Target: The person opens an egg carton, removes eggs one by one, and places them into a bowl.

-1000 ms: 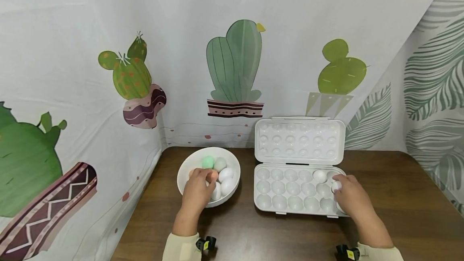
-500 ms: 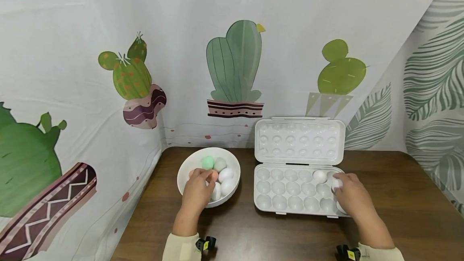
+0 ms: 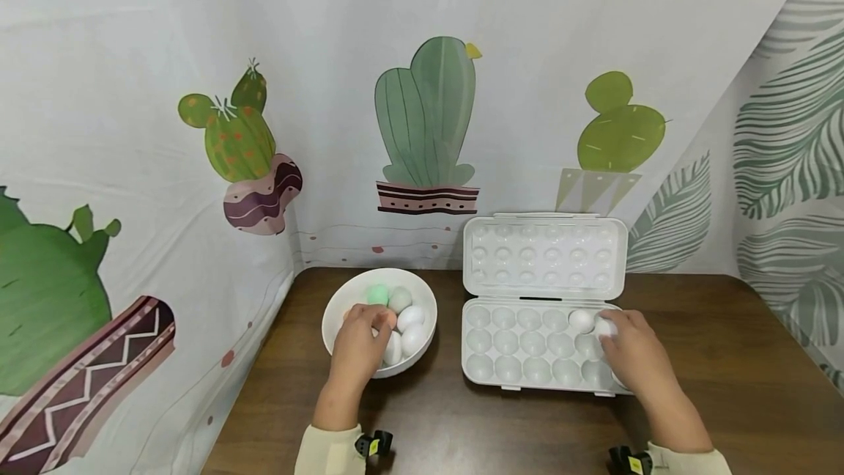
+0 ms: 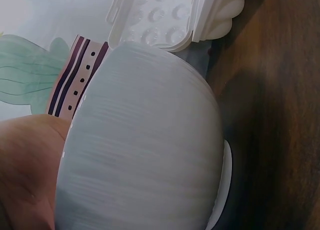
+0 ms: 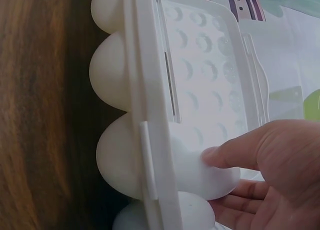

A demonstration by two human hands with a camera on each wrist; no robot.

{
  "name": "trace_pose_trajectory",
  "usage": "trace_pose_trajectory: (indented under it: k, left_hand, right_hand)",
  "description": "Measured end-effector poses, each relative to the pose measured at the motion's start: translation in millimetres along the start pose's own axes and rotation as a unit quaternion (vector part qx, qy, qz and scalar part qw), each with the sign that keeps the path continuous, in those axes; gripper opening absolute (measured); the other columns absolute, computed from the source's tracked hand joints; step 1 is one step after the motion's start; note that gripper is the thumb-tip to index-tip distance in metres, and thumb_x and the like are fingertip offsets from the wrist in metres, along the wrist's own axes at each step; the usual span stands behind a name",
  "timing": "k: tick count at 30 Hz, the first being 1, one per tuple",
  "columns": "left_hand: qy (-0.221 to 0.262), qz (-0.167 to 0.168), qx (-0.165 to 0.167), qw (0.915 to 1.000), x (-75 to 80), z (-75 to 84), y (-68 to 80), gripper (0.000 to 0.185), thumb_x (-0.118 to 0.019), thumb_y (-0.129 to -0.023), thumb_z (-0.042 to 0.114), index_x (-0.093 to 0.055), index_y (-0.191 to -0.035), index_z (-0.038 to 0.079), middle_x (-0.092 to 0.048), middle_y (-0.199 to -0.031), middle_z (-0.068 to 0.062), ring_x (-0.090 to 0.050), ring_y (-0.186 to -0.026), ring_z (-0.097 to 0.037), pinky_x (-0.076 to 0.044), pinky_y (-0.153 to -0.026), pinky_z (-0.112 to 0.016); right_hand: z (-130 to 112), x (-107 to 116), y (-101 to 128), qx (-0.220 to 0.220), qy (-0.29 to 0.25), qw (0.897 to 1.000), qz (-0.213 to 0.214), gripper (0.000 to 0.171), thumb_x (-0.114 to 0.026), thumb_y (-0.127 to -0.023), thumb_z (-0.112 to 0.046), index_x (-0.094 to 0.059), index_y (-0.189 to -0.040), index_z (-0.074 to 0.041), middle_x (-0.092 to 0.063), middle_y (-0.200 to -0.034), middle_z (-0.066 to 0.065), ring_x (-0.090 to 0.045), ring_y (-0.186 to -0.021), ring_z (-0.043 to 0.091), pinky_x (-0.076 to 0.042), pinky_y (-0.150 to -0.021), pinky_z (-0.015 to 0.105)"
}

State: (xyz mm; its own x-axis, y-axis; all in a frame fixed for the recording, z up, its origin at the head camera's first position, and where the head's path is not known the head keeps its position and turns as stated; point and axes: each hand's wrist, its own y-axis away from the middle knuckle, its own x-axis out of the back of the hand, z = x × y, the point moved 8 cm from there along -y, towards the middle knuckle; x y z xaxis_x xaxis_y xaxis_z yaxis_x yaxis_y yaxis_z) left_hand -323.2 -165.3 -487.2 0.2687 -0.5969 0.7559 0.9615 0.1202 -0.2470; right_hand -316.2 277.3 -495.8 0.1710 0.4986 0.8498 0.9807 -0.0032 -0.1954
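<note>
A white bowl [image 3: 336, 311] holds several eggs: a green egg [image 3: 378, 294], a grey egg [image 3: 400, 299] and two white ones. My left hand [image 3: 374, 325] reaches into the bowl, its fingers curled over an orange egg [image 3: 392, 319]. The left wrist view shows only the bowl's outer wall [image 4: 145, 155] and my palm. The white egg tray [image 3: 521, 350] lies open with one white egg [image 3: 581, 320] in its back row. My right hand [image 3: 609, 333] pinches a second white egg [image 3: 604, 327] at the back right cell, beside the first. The right wrist view shows thumb and fingers on that egg [image 5: 200, 175].
The tray's dimpled lid [image 3: 543, 256] stands upright behind it against the cactus-print backdrop. The dark wooden table [image 3: 725, 358] extends to the right and front. Cloth walls close in the left and back sides.
My right hand has carried the white egg back and left, from the tray's middle row to the back right cell. The left hand shifted slightly in the bowl.
</note>
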Motion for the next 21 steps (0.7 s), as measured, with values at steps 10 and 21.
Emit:
trace_pose_trajectory:
  k: [10, 21]
  left_hand:
    - [0.033, 0.040, 0.001, 0.9987, 11.1, 5.1, 0.7, 0.025, -0.065, -0.094, 0.016, -0.071, -0.116, 0.006, -0.064, -0.112, -0.012, -0.067, -0.093, -0.023, -0.054, -0.085, -0.041]
    - [0.090, 0.072, -0.031, 0.9928, 14.3, 19.9, 2.1, 0.022, -0.069, -0.090, 0.012, -0.074, -0.110, 0.007, -0.067, -0.105, -0.007, -0.067, -0.089, -0.021, -0.054, -0.082, -0.037]
  right_hand:
    - [-12.1, 1.9, 1.7, 0.031, -0.011, 0.999, 0.042, 0.039, -0.066, -0.089, -0.007, -0.061, -0.127, 0.002, -0.053, -0.125, 0.034, -0.059, -0.109, 0.053, -0.047, -0.089, 0.064]
    - [-18.3, 0.2, 1.5, 0.025, -0.033, 0.998, 0.046, 0.040, -0.066, -0.093, -0.012, -0.060, -0.130, -0.002, -0.052, -0.128, 0.029, -0.062, -0.103, 0.053, -0.049, -0.083, 0.064]
